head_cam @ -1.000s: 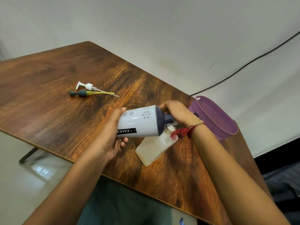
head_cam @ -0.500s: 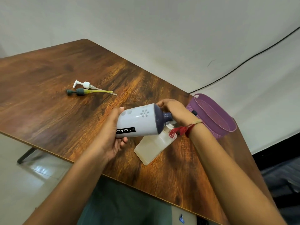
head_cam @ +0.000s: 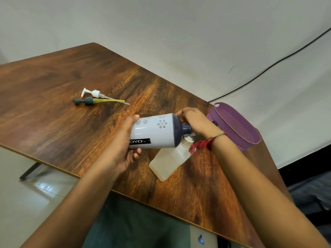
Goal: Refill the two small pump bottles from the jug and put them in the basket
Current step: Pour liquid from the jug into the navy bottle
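Between the 2 hands, the jug (head_cam: 155, 133) lies nearly level, its dark neck pointing toward the right hand (head_cam: 195, 122). The left hand (head_cam: 123, 149) grips the jug's base end, thumb on top and fingers curled beneath. The right hand is closed around the spot where the jug's mouth meets the neck of the small bottle (head_cam: 168, 161); the fingers hide the contact itself. The small bottle, pale and translucent, leans below the right wrist, and its base appears to rest on the counter (head_cam: 71, 131). Just beyond the right hand stands the purple basket (head_cam: 236, 126); no bottle shows inside it. Well ahead of the left hand lie 2 removed pumps just beside each other: a white pump (head_cam: 95, 93) and a dark pump (head_cam: 87, 101) with a yellow tube. Only 1 small bottle is visible.

Judged step: filling bottle 1 of 2 from the jug. To do it well:
1. Keep the jug's mouth seated over the bottle's neck.
2. Raise the jug's base end gradually, so the flow stays thin.
3. Brace the bottle's base against the counter.
4. Watch the level through the translucent wall and stop short of the neck, leaving room for the pump tube.

A sudden tilt would likely spill over the right hand's fingers.
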